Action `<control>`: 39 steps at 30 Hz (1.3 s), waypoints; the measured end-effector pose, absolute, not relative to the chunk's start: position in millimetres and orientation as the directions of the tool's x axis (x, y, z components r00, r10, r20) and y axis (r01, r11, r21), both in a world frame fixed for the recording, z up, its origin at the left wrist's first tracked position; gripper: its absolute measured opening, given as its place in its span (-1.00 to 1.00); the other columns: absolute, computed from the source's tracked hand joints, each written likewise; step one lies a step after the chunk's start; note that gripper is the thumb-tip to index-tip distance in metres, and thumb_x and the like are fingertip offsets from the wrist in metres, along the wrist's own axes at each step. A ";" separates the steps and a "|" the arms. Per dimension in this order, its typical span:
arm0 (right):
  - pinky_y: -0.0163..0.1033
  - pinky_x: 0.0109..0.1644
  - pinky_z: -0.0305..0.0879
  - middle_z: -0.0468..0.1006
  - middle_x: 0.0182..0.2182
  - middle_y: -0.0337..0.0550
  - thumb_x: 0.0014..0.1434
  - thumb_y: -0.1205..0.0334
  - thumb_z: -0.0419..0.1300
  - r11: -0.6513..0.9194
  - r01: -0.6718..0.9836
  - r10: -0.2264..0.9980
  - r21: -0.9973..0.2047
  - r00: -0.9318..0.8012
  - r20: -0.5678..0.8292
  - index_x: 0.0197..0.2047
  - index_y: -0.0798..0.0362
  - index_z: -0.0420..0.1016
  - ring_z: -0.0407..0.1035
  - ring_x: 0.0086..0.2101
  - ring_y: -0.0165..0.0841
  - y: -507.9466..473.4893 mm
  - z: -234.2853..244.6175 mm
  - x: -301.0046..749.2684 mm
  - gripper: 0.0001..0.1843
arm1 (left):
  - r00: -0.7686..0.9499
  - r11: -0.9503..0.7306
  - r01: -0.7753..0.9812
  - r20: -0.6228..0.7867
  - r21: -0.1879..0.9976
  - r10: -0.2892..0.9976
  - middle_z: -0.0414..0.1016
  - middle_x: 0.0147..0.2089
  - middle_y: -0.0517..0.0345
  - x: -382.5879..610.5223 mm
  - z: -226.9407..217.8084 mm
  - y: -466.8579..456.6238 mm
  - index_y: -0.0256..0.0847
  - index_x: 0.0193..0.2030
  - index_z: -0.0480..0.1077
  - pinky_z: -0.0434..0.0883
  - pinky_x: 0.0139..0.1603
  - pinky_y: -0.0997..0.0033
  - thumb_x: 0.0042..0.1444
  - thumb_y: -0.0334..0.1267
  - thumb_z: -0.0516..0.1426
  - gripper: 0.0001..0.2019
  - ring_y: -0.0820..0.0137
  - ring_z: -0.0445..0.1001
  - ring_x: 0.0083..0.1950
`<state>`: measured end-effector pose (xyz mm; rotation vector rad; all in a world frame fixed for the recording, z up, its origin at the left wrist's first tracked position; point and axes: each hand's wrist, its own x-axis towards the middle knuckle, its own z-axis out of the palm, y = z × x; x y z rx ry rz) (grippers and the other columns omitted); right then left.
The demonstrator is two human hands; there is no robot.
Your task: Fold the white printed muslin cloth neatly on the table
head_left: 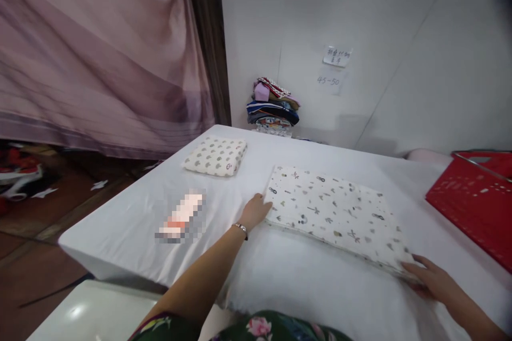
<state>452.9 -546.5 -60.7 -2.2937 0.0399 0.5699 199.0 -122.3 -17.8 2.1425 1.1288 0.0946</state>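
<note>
So the folded leaf-print cloth (332, 213) is lying flat on the white table (132, 240), a bit right of centre in the frame, and I'd guess it's light, soft and kinda floppy, nothing fragile. Right hand (434, 279) has the lower-right corner pinched, thumb on top; left hand (254, 213) touches the left edge, can't tell if it's gripping. I'd hold both short ends so layers don't slip.

To your left hung a mauve curtain (100, 53); to your right, a red basket (474, 194); ahead, stacked fabrics (274, 109).
</note>
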 end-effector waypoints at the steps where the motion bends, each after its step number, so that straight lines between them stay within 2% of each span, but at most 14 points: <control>1: -0.15 -0.38 0.50 0.51 -0.42 -0.09 -0.17 -0.11 0.27 -0.700 -0.249 0.123 -0.669 0.881 -0.457 0.05 -0.03 0.28 0.45 -0.48 -0.23 -544.1 -57.3 450.6 -0.29 | 0.613 -0.359 0.713 -0.289 0.602 0.735 0.45 0.03 -0.14 201.2 -15.7 -121.0 -0.26 0.05 0.27 0.31 -0.10 0.34 0.05 -0.02 0.07 -0.53 0.17 0.43 0.02; 4: -0.21 -0.39 0.46 0.46 -0.45 -0.17 -0.13 -0.04 0.28 -0.656 -0.343 0.104 -0.672 0.841 -0.530 0.11 -0.01 0.22 0.39 -0.52 -0.32 -538.1 -44.6 442.0 -0.26 | 0.620 -0.356 0.727 -0.338 0.587 0.708 0.48 -0.03 -0.10 202.2 -8.2 -117.9 -0.23 -0.13 0.33 0.30 -0.18 0.35 -0.02 0.02 0.11 -0.60 0.15 0.45 -0.04; 7: -0.26 -0.42 0.41 0.44 -0.45 -0.21 -0.09 -0.02 0.26 -0.615 -0.293 0.175 -0.732 0.855 -0.489 0.12 0.00 0.22 0.34 -0.55 -0.38 -535.8 -31.9 427.9 -0.29 | 0.626 -0.366 0.701 -0.281 0.612 0.728 0.50 -0.09 -0.05 191.8 -2.2 -116.4 -0.21 -0.16 0.31 0.30 -0.22 0.36 -0.01 0.03 0.10 -0.62 0.19 0.47 -0.11; 10: -0.29 -0.50 0.33 0.41 -0.48 -0.25 -0.07 -0.04 0.25 -0.597 -0.261 0.247 -0.759 0.840 -0.483 0.15 -0.03 0.19 0.31 -0.58 -0.41 -536.2 -26.8 409.3 -0.27 | 0.621 -0.371 0.680 -0.227 0.632 0.750 0.50 -0.08 -0.03 172.6 -4.2 -117.3 -0.18 -0.10 0.28 0.32 -0.18 0.36 0.01 0.03 0.10 -0.60 0.21 0.48 -0.11; 13: -0.31 -0.58 0.21 0.34 -0.54 -0.31 -0.07 -0.01 0.24 -0.641 -0.263 0.250 -0.721 0.817 -0.520 0.23 0.01 0.06 0.28 -0.63 -0.42 -536.2 -30.3 394.5 -0.17 | 0.627 -0.381 0.686 -0.237 0.620 0.742 0.49 -0.06 -0.07 155.5 -13.8 -120.9 -0.21 0.00 0.25 0.34 -0.15 0.33 0.02 0.05 0.09 -0.53 0.20 0.48 -0.09; 16: -0.30 -0.59 0.18 0.34 -0.56 -0.31 0.00 0.03 0.16 -0.717 -0.193 0.274 -0.670 0.806 -0.525 0.30 0.07 -0.06 0.31 -0.62 -0.38 -537.4 -34.3 391.7 -0.15 | 0.647 -0.459 0.698 -0.209 0.549 0.734 0.48 -0.05 -0.13 147.2 -21.5 -125.0 -0.25 0.16 0.15 0.36 -0.13 0.26 0.06 0.09 0.05 -0.39 0.13 0.48 -0.05; 18: -0.26 -0.55 0.23 0.40 -0.53 -0.25 0.03 0.04 0.11 -0.807 -0.082 0.277 -0.585 0.822 -0.498 0.32 0.09 -0.07 0.35 -0.58 -0.32 -539.6 -33.4 395.8 -0.16 | 0.671 -0.539 0.702 -0.177 0.466 0.721 0.48 -0.05 -0.16 145.0 -21.9 -126.0 -0.26 0.23 0.09 0.38 -0.16 0.20 0.07 0.13 0.02 -0.33 0.08 0.48 -0.06; 20: -0.15 -0.39 0.33 0.49 -0.43 -0.12 0.03 0.03 0.11 -0.895 0.080 0.275 -0.439 0.874 -0.401 0.30 0.12 0.03 0.44 -0.44 -0.20 -540.2 -29.0 401.8 -0.19 | 0.695 -0.615 0.692 -0.122 0.378 0.708 0.46 -0.02 -0.17 145.0 -18.1 -124.6 -0.26 0.22 0.12 0.40 -0.19 0.17 0.08 0.16 -0.01 -0.33 0.06 0.49 -0.07; 22: -0.04 -0.15 0.35 0.53 -0.23 0.04 0.04 0.02 0.10 -0.916 0.242 0.322 -0.320 0.920 -0.224 0.22 0.14 0.21 0.45 -0.21 -0.09 -534.4 -22.7 407.8 -0.30 | 0.722 -0.682 0.660 -0.015 0.315 0.692 0.41 0.05 -0.16 150.1 -11.8 -121.2 -0.25 0.18 0.18 0.42 -0.17 0.16 0.11 0.17 -0.05 -0.36 0.08 0.47 -0.03; 26: -0.03 0.15 0.20 0.35 0.12 0.04 0.20 -0.02 -0.08 -0.755 0.560 0.557 -0.341 0.822 0.117 0.15 0.10 0.32 0.26 0.09 -0.15 -490.8 -14.9 421.1 -0.45 | 0.825 -0.853 0.443 0.248 0.276 0.508 0.37 0.12 -0.13 189.2 -2.5 -113.3 -0.30 0.10 0.27 0.38 0.05 0.14 0.17 0.10 -0.08 -0.45 0.14 0.37 0.11; 29: 0.01 0.27 0.01 0.19 0.23 0.05 0.24 -0.01 -0.12 -0.617 0.723 0.711 -0.310 0.681 0.174 0.21 0.14 0.25 0.01 0.24 -0.15 -436.1 -18.0 436.0 -0.41 | 0.893 -0.949 0.233 0.341 0.211 0.295 0.29 0.21 -0.15 240.9 -6.9 -112.0 -0.28 0.12 0.28 0.23 0.22 0.04 0.18 0.03 -0.02 -0.50 0.12 0.23 0.24; 32: 0.09 0.29 -0.11 0.02 0.30 0.06 0.24 -0.04 -0.13 -0.565 0.789 0.804 -0.244 0.592 0.055 0.29 0.16 0.13 -0.18 0.29 -0.11 -380.2 -23.6 454.2 -0.35 | 0.954 -0.982 0.118 0.256 0.146 0.153 0.15 0.32 -0.06 293.1 -18.3 -114.4 -0.21 0.20 0.22 0.07 0.30 -0.05 0.21 0.02 -0.05 -0.49 0.12 0.05 0.35; 35: 0.08 0.32 -0.29 -0.09 0.33 0.01 0.25 -0.13 -0.17 -0.537 0.821 0.838 -0.196 0.546 -0.005 0.34 0.15 0.01 -0.28 0.31 -0.16 -337.0 -28.4 471.3 -0.28 | 0.982 -0.992 0.063 0.172 0.114 0.082 0.03 0.37 0.02 332.2 -30.6 -113.9 -0.16 0.26 0.16 -0.08 0.34 -0.07 0.21 0.10 -0.10 -0.43 0.15 -0.08 0.39; 39: 0.06 0.32 -0.36 -0.12 0.34 -0.04 0.24 -0.24 -0.23 -0.538 0.821 0.842 -0.192 0.536 -0.066 0.35 0.14 -0.04 -0.30 0.31 -0.19 -308.7 -40.0 489.0 -0.20 | 0.979 -0.967 0.188 0.047 0.171 0.198 -0.07 0.40 0.03 358.0 -46.3 -103.7 -0.17 0.33 0.05 -0.22 0.36 -0.05 0.17 0.24 -0.21 -0.28 0.14 -0.17 0.41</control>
